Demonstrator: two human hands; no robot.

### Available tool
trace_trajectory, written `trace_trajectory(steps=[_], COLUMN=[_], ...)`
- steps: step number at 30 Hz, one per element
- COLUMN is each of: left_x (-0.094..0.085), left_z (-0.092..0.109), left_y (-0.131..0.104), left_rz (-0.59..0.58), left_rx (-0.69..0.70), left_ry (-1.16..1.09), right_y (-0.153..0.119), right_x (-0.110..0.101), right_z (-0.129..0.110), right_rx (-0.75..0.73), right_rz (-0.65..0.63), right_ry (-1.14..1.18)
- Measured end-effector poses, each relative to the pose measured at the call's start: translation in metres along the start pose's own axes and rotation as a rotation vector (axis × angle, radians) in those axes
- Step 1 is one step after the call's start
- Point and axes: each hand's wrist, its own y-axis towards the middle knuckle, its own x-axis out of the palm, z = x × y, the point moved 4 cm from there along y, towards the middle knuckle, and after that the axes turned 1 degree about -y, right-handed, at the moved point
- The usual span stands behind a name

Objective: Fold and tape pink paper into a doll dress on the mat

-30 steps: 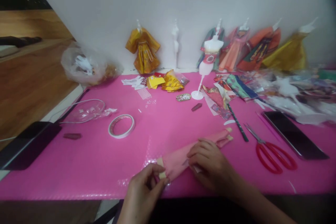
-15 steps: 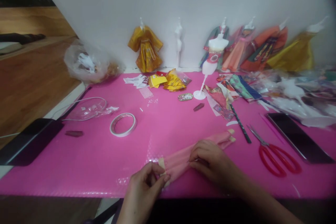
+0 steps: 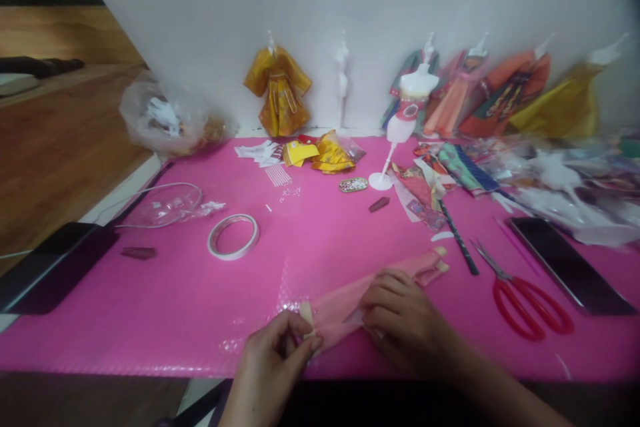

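Toward five o'clock on the counter (image 3: 175, 317), the left grip (image 3: 277, 350) pinched the pink cloth (image 3: 331, 303) while the right grip (image 3: 405, 313), also pinching, had just lifted its middle, so it seemed unsettled

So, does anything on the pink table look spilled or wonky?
Maybe the tiny white bits: they lie loose and scattered beside the white strips, as if spilled. The red-topped mannequin seems to lean right, though the wide view may exaggerate that.

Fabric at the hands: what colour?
The fabric is pink, with cream at its ends; head view.
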Motion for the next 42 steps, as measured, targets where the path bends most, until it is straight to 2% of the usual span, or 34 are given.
trace_trajectory(steps=[7,12,16,22,31,35,42], left_x=[0.0,0.001,0.001,0.0,0.0,0.001,0.001], left_z=[-0.006,-0.008,-0.009,-0.011,-0.011,-0.012,-0.003], left_y=[0.001,0.002,0.001,-0.001,-0.001,0.001,0.003], left_rz=[-0.018,-0.019,-0.02,-0.012,0.0,-0.001,-0.02], left_rx=[-0.031,-0.03,-0.018,-0.029,-0.028,-0.021,0.018], left_ry=[-0.036,-0.017,-0.016,0.004,0.037,0.02,0.002], right_y=[0.002,0.003,0.006,0.011,0.011,0.012,0.017], right_x=[0.002,-0.001,0.0,0.004,0.015,0.019,0.02], right_z=[0.002,0.007,0.01,0.01,0.018,0.022,0.021], right_rx=[0.048,0.261,0.392,0.43,0.484,0.518,0.553], right_rz=[-0.048,-0.105,-0.164,-0.231,-0.216,-0.251,-0.313], right_ry=[0.052,0.168,0.175,0.114,0.033,0.009,-0.059])
